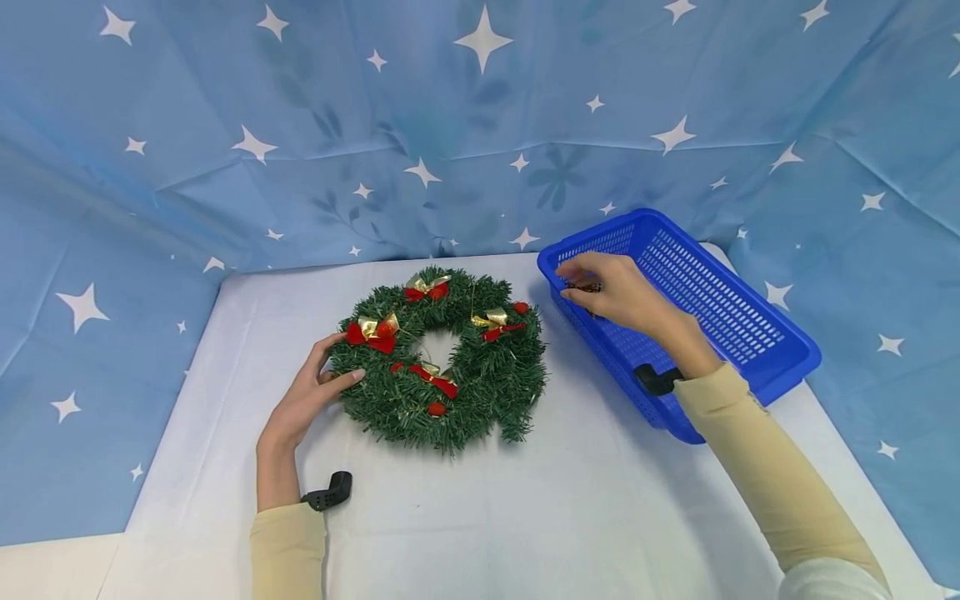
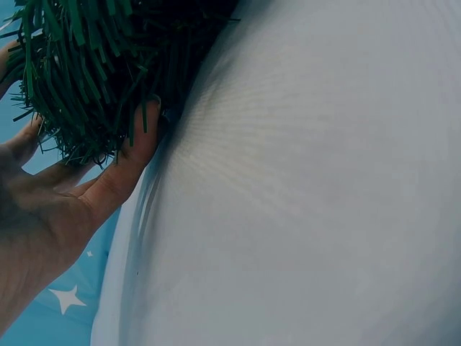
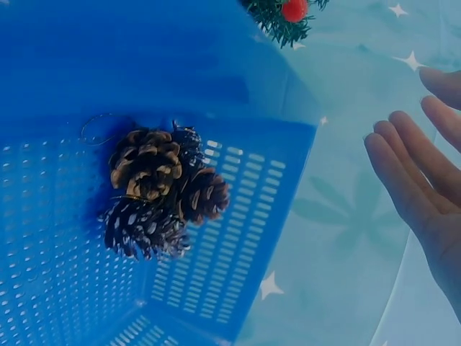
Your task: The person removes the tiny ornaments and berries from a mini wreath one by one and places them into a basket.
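Note:
A green wreath point(image 1: 517, 379) with red and gold bows and small red balls lies on the white table. My left hand point(image 1: 306, 398) grips its left edge, the thumb on the near side and the fingers round the outer side; in the left wrist view the thumb point(image 2: 119, 176) presses into the green needles. My right hand point(image 1: 618, 292) hovers over the far left end of a blue basket point(image 1: 780, 354), fingers loosely bent and holding nothing. Several pine cones point(image 3: 148, 162), some white-tipped, lie bunched in a basket corner; in the head view the right hand partly hides them.
The white table point(image 1: 457, 525) reaches forward to a blue star-patterned cloth point(image 1: 315, 192) hanging behind and at both sides. The basket's raised walls stand right of the wreath, with a strip of table between them.

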Demonstrator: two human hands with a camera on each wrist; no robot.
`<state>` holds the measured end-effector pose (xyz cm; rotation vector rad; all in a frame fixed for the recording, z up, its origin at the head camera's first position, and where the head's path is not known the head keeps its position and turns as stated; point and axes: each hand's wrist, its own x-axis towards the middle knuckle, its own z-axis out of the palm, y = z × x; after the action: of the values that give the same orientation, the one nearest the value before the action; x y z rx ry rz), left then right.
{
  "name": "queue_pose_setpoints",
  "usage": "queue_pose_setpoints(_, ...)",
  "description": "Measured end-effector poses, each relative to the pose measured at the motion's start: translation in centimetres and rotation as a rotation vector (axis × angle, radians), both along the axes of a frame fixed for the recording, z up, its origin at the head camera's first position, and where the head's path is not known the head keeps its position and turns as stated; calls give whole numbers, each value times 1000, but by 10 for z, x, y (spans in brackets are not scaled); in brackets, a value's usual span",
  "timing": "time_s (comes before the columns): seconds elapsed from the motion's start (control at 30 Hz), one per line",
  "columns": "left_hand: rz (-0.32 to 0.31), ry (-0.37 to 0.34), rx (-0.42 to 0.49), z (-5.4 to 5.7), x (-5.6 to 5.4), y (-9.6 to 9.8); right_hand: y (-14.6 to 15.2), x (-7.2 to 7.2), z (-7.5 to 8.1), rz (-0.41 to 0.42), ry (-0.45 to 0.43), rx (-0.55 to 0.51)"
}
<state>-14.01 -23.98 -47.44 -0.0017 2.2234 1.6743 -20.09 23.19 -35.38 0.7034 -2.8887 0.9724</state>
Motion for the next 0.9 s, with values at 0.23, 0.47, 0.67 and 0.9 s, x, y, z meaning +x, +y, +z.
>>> queue_pose_setpoints(0.23, -4, 1, 0, 0, 0, 0, -9, -2, 0, 15, 3, 2)
queue_pose_setpoints(0.47, -3, 3, 3, 0, 0, 0, -18, -4, -1, 32, -17, 16)
queue_pose_setpoints(0.67, -5, 3, 6, -1, -1, 0, -24, -7, -4, 62, -7, 25)
queue_pose_setpoints(0.9, -1, 5, 5, -1, 0, 0, -31, -12, -10, 92, -19, 74)
